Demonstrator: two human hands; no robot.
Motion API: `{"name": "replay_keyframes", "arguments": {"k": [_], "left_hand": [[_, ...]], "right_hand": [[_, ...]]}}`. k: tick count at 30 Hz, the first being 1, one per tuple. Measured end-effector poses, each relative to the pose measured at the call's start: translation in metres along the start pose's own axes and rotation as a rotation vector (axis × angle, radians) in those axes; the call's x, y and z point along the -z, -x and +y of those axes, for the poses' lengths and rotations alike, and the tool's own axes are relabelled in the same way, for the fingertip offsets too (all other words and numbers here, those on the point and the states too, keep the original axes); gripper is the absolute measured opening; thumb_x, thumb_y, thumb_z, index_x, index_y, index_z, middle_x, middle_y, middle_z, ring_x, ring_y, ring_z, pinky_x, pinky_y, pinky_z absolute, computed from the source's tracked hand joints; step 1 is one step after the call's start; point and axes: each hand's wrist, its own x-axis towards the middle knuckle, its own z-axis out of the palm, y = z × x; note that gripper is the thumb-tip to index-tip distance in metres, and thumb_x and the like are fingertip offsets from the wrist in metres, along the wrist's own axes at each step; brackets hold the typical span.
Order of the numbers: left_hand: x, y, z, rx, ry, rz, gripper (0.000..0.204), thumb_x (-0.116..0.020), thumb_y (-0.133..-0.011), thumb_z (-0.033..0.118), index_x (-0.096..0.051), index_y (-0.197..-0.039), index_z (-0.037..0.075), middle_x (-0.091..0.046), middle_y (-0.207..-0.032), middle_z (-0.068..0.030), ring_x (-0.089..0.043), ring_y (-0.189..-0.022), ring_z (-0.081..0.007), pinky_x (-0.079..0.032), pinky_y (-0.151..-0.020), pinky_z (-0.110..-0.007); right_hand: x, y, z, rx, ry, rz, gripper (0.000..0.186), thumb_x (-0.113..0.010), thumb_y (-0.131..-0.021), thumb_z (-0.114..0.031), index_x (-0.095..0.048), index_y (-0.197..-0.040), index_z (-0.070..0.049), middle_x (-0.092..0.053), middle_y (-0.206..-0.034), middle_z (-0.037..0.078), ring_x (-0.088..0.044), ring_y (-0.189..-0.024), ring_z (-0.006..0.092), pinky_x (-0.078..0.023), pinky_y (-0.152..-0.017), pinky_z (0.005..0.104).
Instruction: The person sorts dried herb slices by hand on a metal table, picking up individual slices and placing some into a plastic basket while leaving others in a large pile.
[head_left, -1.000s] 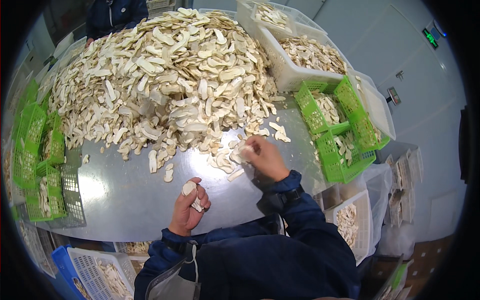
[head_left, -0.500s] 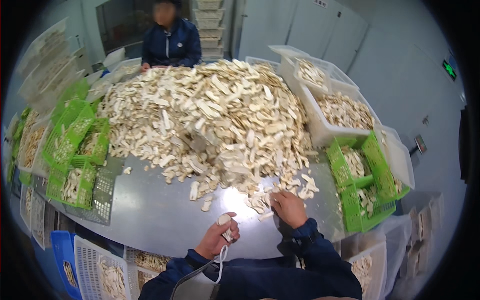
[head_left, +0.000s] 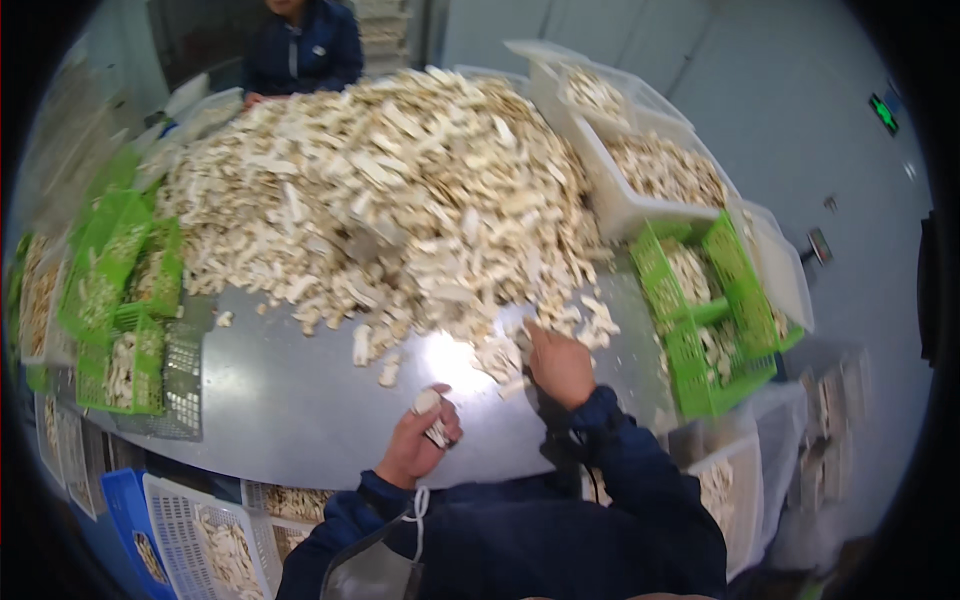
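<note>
- In the head view I see the loose cluster of pale slices [head_left: 497,358] on the tabletop [head_left: 290,400], just left of the right hand [head_left: 562,368] and a touch nearer the body than its fingertips, so I judge the sideways offset to matter more than the reach
- I count the right hand as clearly nearer; the left hand [head_left: 420,440] sits lower and to the left, with a stretch of tabletop between it and the cluster
- I find no single long axis in the cluster, since its slices overlap at mixed angles; one narrow slice [head_left: 513,387] at the near edge slants away from the body, toward the right hand
- The right hand has its back up, fingers pointing away and slightly left, with the tips by the far right edge of the cluster; its forearm, in a dark blue sleeve [head_left: 650,470], comes in from the lower right
- Blur and the fingers themselves hide the right grip, so I cannot tell whether it pinches a slice
- The left grip is closed around a few slices, a round slice [head_left: 427,402] showing at the top by the thumb and paler edges below it among the curled fingers
- Past both hands I have the big heap [head_left: 400,190]; right of the right hand stand green baskets [head_left: 686,365] with slices inside, and a white crate [head_left: 640,205] lies beyond those
</note>
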Motion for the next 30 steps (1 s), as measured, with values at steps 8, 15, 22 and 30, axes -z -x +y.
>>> {"name": "replay_keyframes", "arguments": {"k": [8,15,22,30], "left_hand": [[-0.009,0.000,0.000,-0.014,-0.019,0.057,0.032,-0.054,-0.101,0.014,-0.050,-0.132,0.008,-0.052,-0.088,-0.0040,-0.051,-0.075,-0.0158,-0.045,-0.069,-0.033],[-0.009,0.001,0.002,-0.021,-0.028,0.052,0.033,-0.054,-0.101,0.014,-0.049,-0.133,0.007,-0.051,-0.088,-0.0041,-0.050,-0.075,-0.0156,-0.045,-0.069,-0.032],[-0.007,0.004,0.005,-0.018,-0.017,0.050,0.032,-0.053,-0.102,0.015,-0.048,-0.133,0.007,-0.053,-0.089,-0.0051,-0.052,-0.077,-0.0173,-0.046,-0.070,-0.035],[-0.004,0.002,0.003,-0.014,-0.012,0.047,0.035,-0.055,-0.101,0.016,-0.047,-0.134,0.008,-0.051,-0.088,-0.0040,-0.050,-0.074,-0.0158,-0.043,-0.068,-0.032]], "right_hand": [[0.003,0.018,0.028,-0.367,-0.796,-0.097,0.046,-0.057,-0.092,-0.015,-0.052,-0.137,-0.004,-0.072,-0.101,0.017,-0.070,-0.083,0.0309,-0.054,-0.077,0.0366],[0.012,0.017,0.025,-0.271,-0.404,0.100,0.039,-0.060,-0.089,-0.012,-0.059,-0.127,-0.006,-0.069,-0.102,0.013,-0.065,-0.092,0.0339,-0.053,-0.081,0.0414],[0.004,0.017,-0.004,-0.050,-0.291,0.046,0.034,-0.066,-0.088,-0.017,-0.063,-0.121,-0.010,-0.065,-0.106,0.013,-0.060,-0.099,0.0335,-0.049,-0.084,0.0432],[0.001,0.018,0.018,-0.226,-0.182,0.100,0.031,-0.066,-0.084,-0.018,-0.065,-0.114,-0.010,-0.067,-0.092,0.012,-0.064,-0.092,0.0328,-0.051,-0.079,0.0445]]}}
